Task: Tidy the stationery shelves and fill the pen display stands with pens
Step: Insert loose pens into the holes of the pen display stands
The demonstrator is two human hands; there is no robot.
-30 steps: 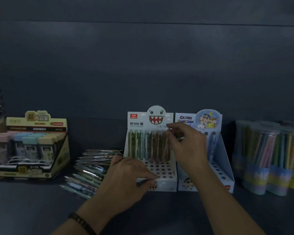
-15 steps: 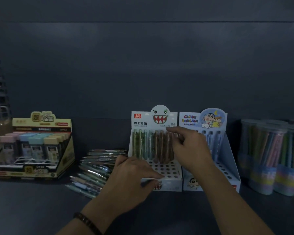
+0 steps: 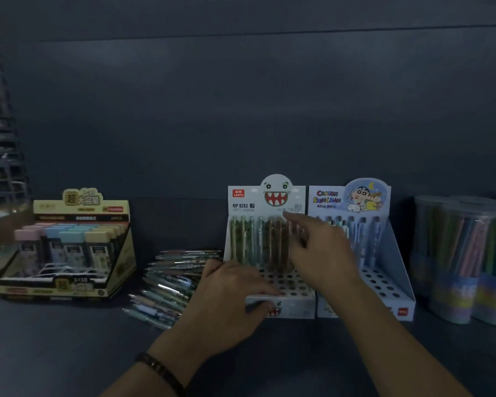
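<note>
Head view: two pen stands sit side by side, touching, on a dark shelf (image 3: 69, 353).

1. Monster stand (image 3: 242, 202): white, with a toothed face on the back card. Its back row holds a line of upright pens (image 3: 258, 242), green at the left and brown at the right. The holes in front of this row are open.
2. Cartoon stand (image 3: 398, 267): pale blue, just right of the monster stand. Blue pens (image 3: 364, 233) stand upright in its back row.
3. Left hand (image 3: 235, 299): placed at the front left corner of the monster stand. The thumb lies on the front face and the fingers lie close together across the top, pinching the front edge. A dark bracelet (image 3: 161, 371) is on the wrist.
4. Right hand (image 3: 318, 253): raised in front of the right end of the monster stand's pen row. The index finger is extended toward the pen tops and the other fingers are fanned apart. Motion blur hides whether any finger touches a pen.
5. Loose pens (image 3: 169, 282): a flat pile on the shelf, just left of the monster stand.
6. Yellow box (image 3: 80, 207): farther left, holding pastel-capped cases.
7. Clear tubs (image 3: 455, 253): at the right, filled with upright pencils.
</note>
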